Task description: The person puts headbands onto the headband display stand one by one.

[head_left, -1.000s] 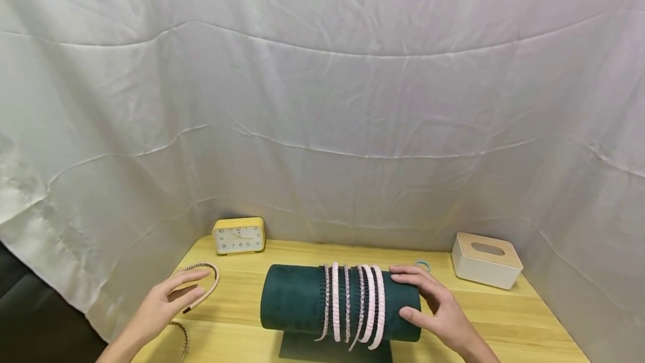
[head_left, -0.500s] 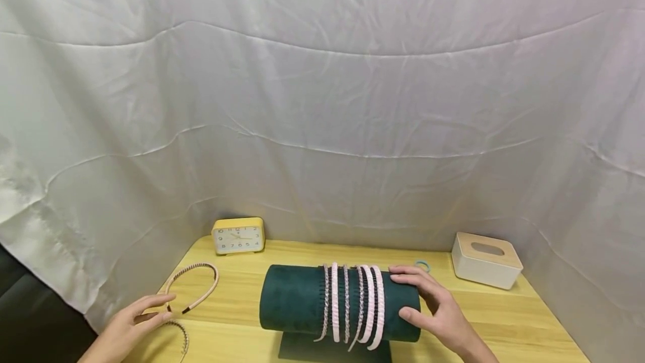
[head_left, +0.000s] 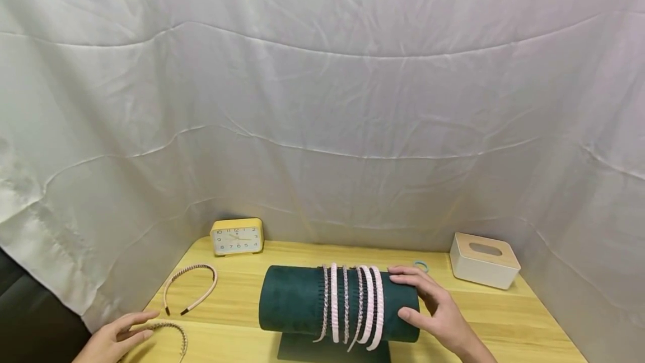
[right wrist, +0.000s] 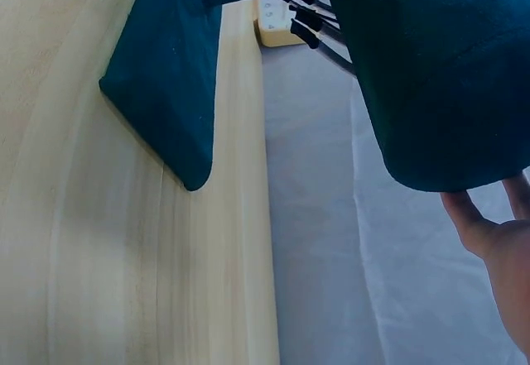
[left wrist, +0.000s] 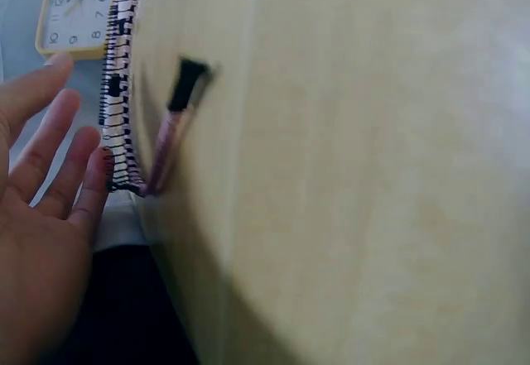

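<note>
My left hand (head_left: 115, 339), fingers extended, hovers at the left of a thin toothed headband (head_left: 183, 340) on the table's near left; its fingertips overlap the band in the head view, and contact cannot be told. In the left wrist view the fingers lie beside a toothed headband (left wrist: 122, 92). Farther back lies a pale pink headband (head_left: 208, 290) with dark tips. My right hand (head_left: 437, 312) grips the right end of a dark green headband stand (head_left: 288, 298), fingers over the top, thumb in front. Several pink and braided headbands (head_left: 335, 307) sit around its roll.
A yellow clock (head_left: 237, 237) stands at the back left. At the back right are a white tissue box (head_left: 482, 266) with a wooden lid and a small blue ring (head_left: 421, 265). Grey curtains (head_left: 322, 184) enclose the wooden table (head_left: 232, 301).
My left hand has moved down and left, away from the far headband, to the nearer one. The far headband shows fully now. The right hand stays on the stand.
</note>
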`<control>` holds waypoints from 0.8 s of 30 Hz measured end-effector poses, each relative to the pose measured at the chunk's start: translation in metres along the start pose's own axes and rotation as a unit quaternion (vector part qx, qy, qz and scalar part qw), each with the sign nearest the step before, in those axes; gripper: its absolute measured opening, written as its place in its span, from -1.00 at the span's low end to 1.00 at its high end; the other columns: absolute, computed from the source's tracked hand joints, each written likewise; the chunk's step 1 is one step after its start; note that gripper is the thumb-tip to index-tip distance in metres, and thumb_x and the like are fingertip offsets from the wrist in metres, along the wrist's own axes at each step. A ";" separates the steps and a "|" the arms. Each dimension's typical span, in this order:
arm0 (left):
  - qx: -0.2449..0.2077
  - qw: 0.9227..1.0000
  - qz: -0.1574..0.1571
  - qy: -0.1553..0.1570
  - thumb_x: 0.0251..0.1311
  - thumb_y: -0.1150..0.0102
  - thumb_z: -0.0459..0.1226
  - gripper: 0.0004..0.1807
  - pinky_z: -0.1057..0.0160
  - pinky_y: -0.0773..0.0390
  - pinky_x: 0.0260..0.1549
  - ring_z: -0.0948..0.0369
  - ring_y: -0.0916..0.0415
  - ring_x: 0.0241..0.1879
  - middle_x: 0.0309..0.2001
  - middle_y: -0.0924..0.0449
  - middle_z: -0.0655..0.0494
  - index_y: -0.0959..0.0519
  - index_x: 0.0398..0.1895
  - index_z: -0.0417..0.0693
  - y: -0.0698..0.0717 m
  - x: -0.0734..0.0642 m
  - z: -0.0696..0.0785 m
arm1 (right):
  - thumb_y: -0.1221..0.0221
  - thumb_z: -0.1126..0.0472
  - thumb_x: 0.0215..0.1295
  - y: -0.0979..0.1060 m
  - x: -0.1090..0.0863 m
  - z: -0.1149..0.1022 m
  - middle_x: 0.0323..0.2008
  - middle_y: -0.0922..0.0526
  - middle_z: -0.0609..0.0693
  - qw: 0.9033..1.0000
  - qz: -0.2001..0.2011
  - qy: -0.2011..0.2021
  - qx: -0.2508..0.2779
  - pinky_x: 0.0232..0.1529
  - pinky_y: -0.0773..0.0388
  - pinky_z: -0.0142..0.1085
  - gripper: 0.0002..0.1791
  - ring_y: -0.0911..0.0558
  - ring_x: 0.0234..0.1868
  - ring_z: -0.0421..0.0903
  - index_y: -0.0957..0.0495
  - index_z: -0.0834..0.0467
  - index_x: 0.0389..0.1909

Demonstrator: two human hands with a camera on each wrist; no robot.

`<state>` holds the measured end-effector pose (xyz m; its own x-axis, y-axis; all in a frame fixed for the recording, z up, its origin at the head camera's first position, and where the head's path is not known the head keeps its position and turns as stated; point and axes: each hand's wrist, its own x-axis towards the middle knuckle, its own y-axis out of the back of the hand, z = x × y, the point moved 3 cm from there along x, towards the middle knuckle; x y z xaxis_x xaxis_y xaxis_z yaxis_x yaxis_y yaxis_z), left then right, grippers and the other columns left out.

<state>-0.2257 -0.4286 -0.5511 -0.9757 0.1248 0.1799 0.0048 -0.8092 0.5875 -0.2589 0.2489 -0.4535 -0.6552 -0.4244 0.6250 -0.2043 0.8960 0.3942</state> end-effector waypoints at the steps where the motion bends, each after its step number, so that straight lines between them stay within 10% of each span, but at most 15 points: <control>1: -0.004 1.000 -0.016 0.005 0.48 -0.31 -0.39 -0.61 0.58 -0.64 -0.15 0.73 -0.56 -0.01 0.06 -0.48 0.95 -0.63 0.27 -0.45 0.001 0.000 -0.003 | -0.28 0.64 0.30 0.000 0.000 0.000 0.46 -0.53 0.19 1.000 0.000 0.000 0.000 0.43 -0.48 -0.50 -0.36 -0.50 0.49 -0.24 -0.56 0.27 0.40; 8: -0.040 0.995 -0.082 0.034 0.58 -0.21 -0.36 -0.57 0.54 -0.68 -0.12 0.81 -0.46 0.01 0.05 -0.45 1.00 -0.54 0.35 -0.50 0.006 0.003 -0.013 | -0.27 0.65 0.29 -0.001 0.000 0.000 0.46 -0.53 0.21 1.000 -0.001 0.008 0.006 0.45 -0.46 -0.50 -0.35 -0.49 0.50 -0.22 -0.55 0.29 0.41; 24: 0.082 0.994 -0.041 0.051 0.47 -0.36 -0.24 -0.60 0.37 -0.69 -0.30 0.64 -0.60 -0.22 -0.12 -0.71 0.68 -0.68 0.17 -0.40 0.003 0.003 -0.016 | -0.27 0.65 0.28 -0.001 0.001 -0.001 0.46 -0.53 0.20 1.000 0.001 0.005 0.003 0.45 -0.45 -0.51 -0.35 -0.49 0.49 -0.23 -0.55 0.28 0.40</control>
<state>-0.2318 -0.4400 -0.5618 -0.9914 0.1214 0.0493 -0.0490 -0.6926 0.7197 -0.2587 0.2480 -0.4527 -0.6480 -0.4235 0.6331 -0.2072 0.8979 0.3885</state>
